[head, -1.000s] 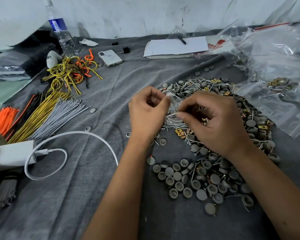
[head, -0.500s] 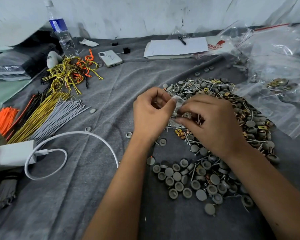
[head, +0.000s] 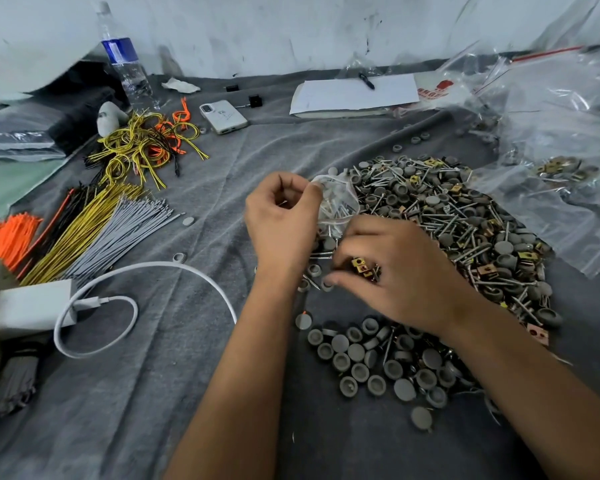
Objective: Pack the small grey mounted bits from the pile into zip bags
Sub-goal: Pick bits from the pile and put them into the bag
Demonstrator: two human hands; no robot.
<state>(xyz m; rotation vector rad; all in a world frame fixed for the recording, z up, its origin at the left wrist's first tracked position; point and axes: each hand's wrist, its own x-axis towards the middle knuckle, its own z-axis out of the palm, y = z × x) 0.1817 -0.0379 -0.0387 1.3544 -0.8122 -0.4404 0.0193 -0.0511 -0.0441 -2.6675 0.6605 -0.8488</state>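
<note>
Left hand (head: 283,230) raised over the middle of the grey cloth (head: 174,393), fingers curled, pinching the mouth of a small clear zip bag (head: 336,202); metal shanks visible through the plastic. Right hand (head: 395,271) lower, palm down just below the bag, fingers curled over the near-left edge of the pile (head: 458,230), fingertips among loose bits and a brass clip (head: 361,266); cannot tell whether anything is actually pinched.

Pile of small grey mounted bits spread over the right half of the cloth, from the hands out toward the right edge: grey round heads, thin steel shanks, yellow-brass clips mixed in. Looser cluster of grey caps (head: 378,362) toward the near edge, under the right forearm. Few strays scattered left of the pile.

Large clear bags (head: 551,140) heaped at the far right corner, one with brass pieces inside.

Left side of the cloth: grey cable ties (head: 125,230), yellow ties (head: 80,233) beside them, orange ties (head: 11,237) at the left edge, tangle of yellow and orange wires (head: 146,147) farther back. White charger (head: 32,310) with looped white cable (head: 146,282) near the left edge. Along the far edge: water bottle (head: 127,64), phone (head: 223,116), notepad (head: 354,95) with pen (head: 367,80) on top.
</note>
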